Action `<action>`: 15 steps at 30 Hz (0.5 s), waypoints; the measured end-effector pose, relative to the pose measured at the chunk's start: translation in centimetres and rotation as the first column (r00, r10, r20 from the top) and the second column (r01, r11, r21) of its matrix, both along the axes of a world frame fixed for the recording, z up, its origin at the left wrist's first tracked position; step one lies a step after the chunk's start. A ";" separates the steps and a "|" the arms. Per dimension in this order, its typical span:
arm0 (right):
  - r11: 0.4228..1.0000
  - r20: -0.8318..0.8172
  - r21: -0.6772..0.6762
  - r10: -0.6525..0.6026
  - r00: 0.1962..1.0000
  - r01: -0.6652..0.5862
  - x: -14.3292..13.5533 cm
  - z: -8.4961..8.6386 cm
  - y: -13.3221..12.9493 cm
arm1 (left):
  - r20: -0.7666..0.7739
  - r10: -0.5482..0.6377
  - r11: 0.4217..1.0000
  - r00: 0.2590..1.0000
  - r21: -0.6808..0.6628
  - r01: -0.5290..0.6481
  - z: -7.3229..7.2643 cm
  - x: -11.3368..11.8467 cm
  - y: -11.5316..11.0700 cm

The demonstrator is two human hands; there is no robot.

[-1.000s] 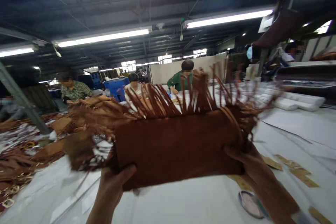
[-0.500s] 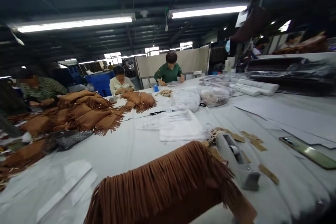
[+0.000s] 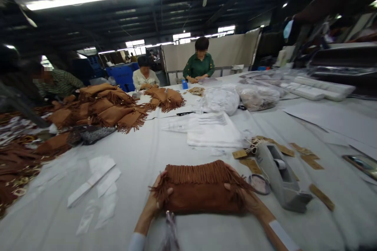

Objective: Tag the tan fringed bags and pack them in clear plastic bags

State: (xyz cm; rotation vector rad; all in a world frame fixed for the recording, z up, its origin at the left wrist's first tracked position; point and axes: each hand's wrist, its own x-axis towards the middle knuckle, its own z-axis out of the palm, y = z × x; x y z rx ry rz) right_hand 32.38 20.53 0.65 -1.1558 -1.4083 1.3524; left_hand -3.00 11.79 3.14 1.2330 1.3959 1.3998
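Observation:
A brown fringed bag (image 3: 203, 194) is held level above the white table, near the bottom middle of the view. My left hand (image 3: 160, 192) grips its left end, the thumb on the front face. Around the right end is my right hand (image 3: 235, 182), its thumb also on the front and its fingers partly hidden by fringe. Strips of fringe hang across the bag's upper half. Below its left corner dangles a blurred strap or tassel (image 3: 171, 229) with a metal clip.
A grey tape dispenser (image 3: 284, 180) stands right of the bag among brown tags (image 3: 321, 196). Beyond lie white plastic sheets (image 3: 213, 131) and stuffed clear bags (image 3: 220, 100). Brown fringed pieces (image 3: 108, 106) are piled at left. Several people sit across the table; a phone (image 3: 362, 164) lies far right.
The bag has moved away from the camera and now shows whole, its front face visible. Both my hands and forearms have come into view on it. The camera view has shifted.

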 end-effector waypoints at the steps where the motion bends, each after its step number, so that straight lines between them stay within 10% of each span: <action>1: 0.988 0.120 0.145 0.037 0.992 -0.054 0.2 -1.1 0.8 | -0.125 0.006 1.000 0.992 -0.001 -0.006 -0.8 0.0 0.9; 7: 0.883 0.517 0.468 -0.243 0.821 -0.033 -2.5 -4.7 1.7 | -0.366 0.128 0.989 0.922 -0.018 -0.145 -3.2 2.1 2.1; 15: 0.714 0.562 0.699 -0.506 0.654 -0.048 -9.7 -5.7 -2.1 | -0.798 -0.079 0.958 0.597 -0.227 -0.177 1.2 6.9 1.6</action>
